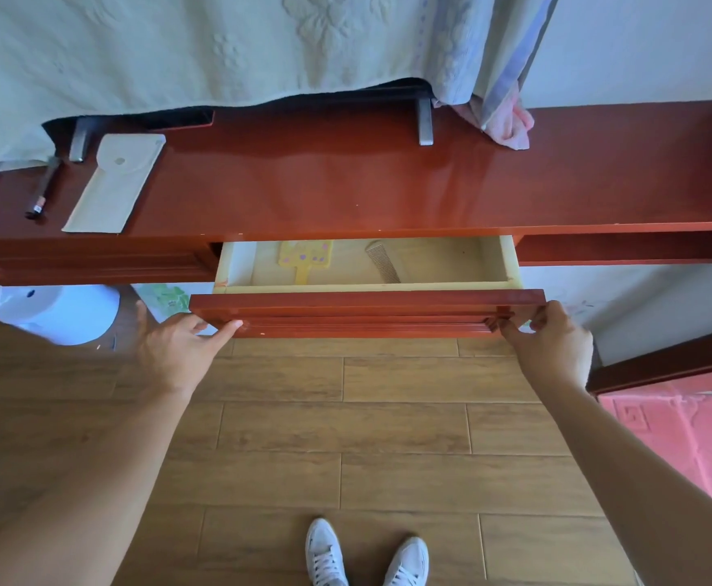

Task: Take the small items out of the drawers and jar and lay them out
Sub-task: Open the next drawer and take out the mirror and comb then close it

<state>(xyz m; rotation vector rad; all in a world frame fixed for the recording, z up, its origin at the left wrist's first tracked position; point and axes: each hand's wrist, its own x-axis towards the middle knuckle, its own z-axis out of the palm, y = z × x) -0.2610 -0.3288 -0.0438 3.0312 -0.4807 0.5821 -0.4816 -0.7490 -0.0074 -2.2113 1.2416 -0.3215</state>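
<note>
The middle drawer (367,313) of a red-brown desk (346,184) stands partly pulled out. Inside it lie a yellow paddle-shaped item with purple dots (303,258) and a brown comb (384,264). My left hand (181,348) holds the drawer front's lower left corner, fingers curled under the edge. My right hand (553,344) grips its lower right corner. On the desktop at the left lie a beige snap pouch (113,184) and a thin dark pen-like stick (43,192). No jar is in view.
A cloth-covered screen (219,48) on metal feet stands at the back of the desk, with a pink cloth (510,124) at its right. A white bin (58,313) sits on the wood floor under the desk's left. A pink bedcover (684,437) lies at the right.
</note>
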